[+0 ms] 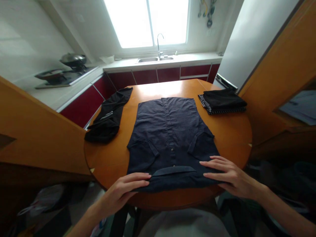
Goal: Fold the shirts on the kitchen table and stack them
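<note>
A dark blue button-up shirt (170, 128) lies front up on the round wooden table (229, 138), its collar end toward me and its short sleeves angled inward over the front. My left hand (123, 189) rests on the near left corner of the shirt, fingers pressed together on the fabric, thumb partly hidden. At the near right corner, my right hand (227, 174) lies on the cloth with its fingers spread apart.
Folded black clothes (222, 100) are stacked at the table's right back. A black garment with pale stripes (110, 115) lies along the left edge. Beyond are a counter with a sink (148, 60) and a stove with pans (74, 60).
</note>
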### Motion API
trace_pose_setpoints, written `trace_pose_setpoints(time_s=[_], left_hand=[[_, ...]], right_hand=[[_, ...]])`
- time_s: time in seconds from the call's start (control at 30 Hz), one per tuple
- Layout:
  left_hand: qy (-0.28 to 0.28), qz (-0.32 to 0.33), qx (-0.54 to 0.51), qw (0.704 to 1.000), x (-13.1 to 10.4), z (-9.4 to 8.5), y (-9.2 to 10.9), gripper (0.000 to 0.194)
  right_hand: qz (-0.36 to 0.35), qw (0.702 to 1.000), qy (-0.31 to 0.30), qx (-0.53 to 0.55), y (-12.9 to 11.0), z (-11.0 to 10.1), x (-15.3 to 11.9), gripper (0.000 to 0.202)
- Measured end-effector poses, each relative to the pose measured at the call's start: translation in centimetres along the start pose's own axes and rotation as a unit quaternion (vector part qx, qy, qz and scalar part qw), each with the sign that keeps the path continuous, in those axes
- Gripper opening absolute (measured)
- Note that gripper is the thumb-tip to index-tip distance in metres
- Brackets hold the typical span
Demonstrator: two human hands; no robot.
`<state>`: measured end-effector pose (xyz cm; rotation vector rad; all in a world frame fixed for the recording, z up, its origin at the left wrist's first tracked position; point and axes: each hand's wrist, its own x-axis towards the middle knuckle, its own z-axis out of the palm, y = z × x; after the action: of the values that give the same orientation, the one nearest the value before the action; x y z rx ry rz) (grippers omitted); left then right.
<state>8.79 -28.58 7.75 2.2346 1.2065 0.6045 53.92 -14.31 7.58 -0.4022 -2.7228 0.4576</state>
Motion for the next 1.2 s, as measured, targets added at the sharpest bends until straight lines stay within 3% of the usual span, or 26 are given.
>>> trace_pose_setpoints(time_s=[0.13,0.27,0.4,0.47,0.7,0.77,0.93,1.03,1.2], left_hand=[[-0.003,-0.042,-0.063,0.997,0.6,-1.3,1.2,0.031],[0.008,-0.084,-0.155,0.984,3.4,-3.2,1.2,0.029],[-0.005,-0.171,-0.239,0.956,6.4,-5.4,0.8,0.034],[0.017,-0.218,-0.299,0.929,7.7,-6.3,0.3,0.037],[0.119,-0.4,-0.478,0.773,11.7,-8.3,-4.4,0.043],[0.116,-0.417,-0.506,0.746,12.9,-8.6,-6.4,0.047],[0.105,-0.481,-0.501,0.712,15.6,-8.3,-11.2,0.04],[0.121,-0.512,-0.44,0.728,16.6,-8.0,-12.9,0.044],[0.159,-0.453,-0.321,0.817,17.4,-8.2,-14.1,0.051]], right_hand=[[0.054,0.997,-0.015,0.047,-0.6,-1.7,0.7,0.04],[0.089,0.99,-0.028,0.108,0.6,-2.8,2.5,0.036],[0.087,0.975,0.0,0.203,2.5,-3.5,4.9,0.032],[0.089,0.964,0.018,0.249,3.4,-4.0,6.1,0.028],[0.214,0.912,0.132,0.325,8.0,-4.1,10.5,0.03],[0.279,0.883,0.143,0.35,9.7,-3.3,12.1,0.033],[0.476,0.79,0.125,0.365,13.6,-1.1,16.4,0.029],[0.548,0.767,0.098,0.318,15.2,-0.5,18.3,0.023],[0.534,0.801,0.079,0.261,17.2,0.2,19.2,0.017]])
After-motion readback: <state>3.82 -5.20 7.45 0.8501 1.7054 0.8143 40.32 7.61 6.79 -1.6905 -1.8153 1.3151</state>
